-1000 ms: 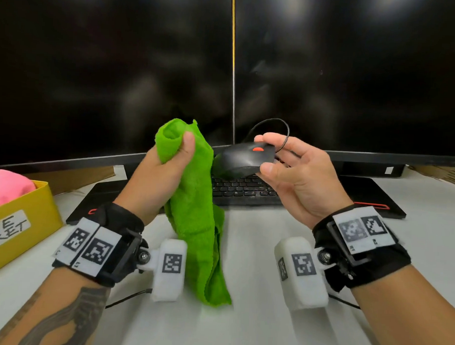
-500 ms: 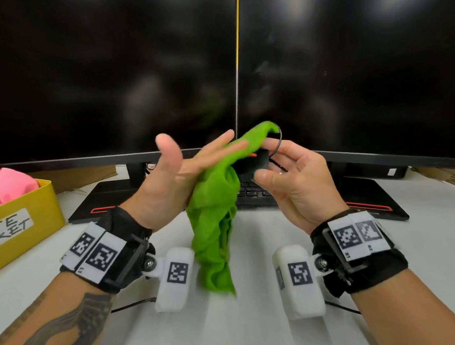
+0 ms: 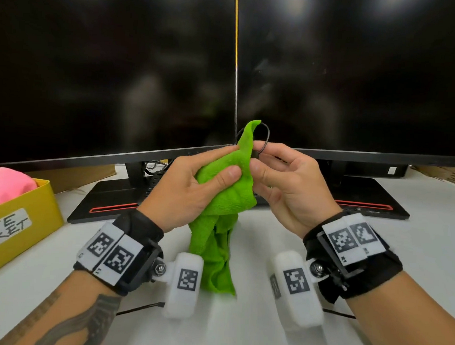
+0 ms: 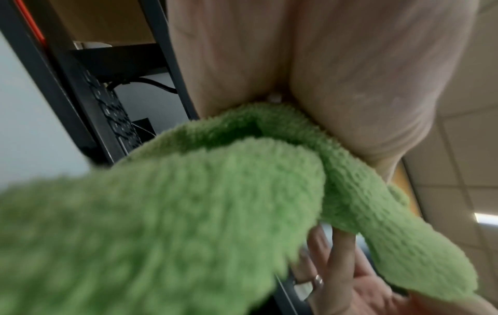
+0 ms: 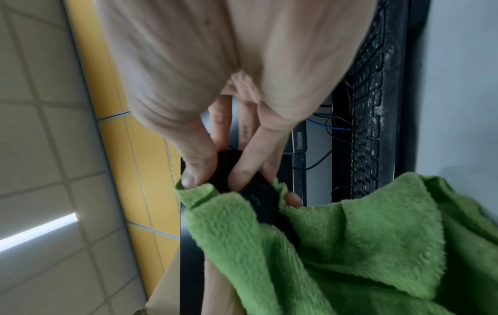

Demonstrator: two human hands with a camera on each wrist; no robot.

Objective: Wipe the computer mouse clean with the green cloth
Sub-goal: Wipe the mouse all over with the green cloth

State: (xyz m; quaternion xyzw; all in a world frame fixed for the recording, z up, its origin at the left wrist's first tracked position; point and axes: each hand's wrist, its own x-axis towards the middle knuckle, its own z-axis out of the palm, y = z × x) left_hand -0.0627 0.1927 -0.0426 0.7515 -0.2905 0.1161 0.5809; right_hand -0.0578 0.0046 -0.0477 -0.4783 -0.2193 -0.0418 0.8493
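Observation:
The green cloth [image 3: 224, 201] is draped over the black computer mouse, held up above the desk between both hands. My left hand [image 3: 228, 163] grips the cloth around the mouse, thumb pressing on the front and fingers behind. My right hand [image 3: 258, 158] pinches the mouse's far end, next to its looped cable [image 3: 267, 137]. The head view hides almost all of the mouse. In the right wrist view the mouse [image 5: 257, 197] shows between thumb and fingers [image 5: 242, 172], with the cloth [image 5: 350, 245] wrapped round its lower part. Cloth [image 4: 188, 213] fills the left wrist view.
Two dark monitors [image 3: 356, 73] stand close behind the hands, with their black bases [image 3: 110, 201] on the white desk [image 3: 240, 329]. A black keyboard [image 5: 369, 106] lies under them. A yellow box [image 3: 23, 215] holding pink cloth [image 3: 4, 183] sits at the left.
My left hand has brought the cloth over to the mouse and closed round it, thumb now pressed down. The mouse, plain in view a second ago, is now covered. My right hand stays put.

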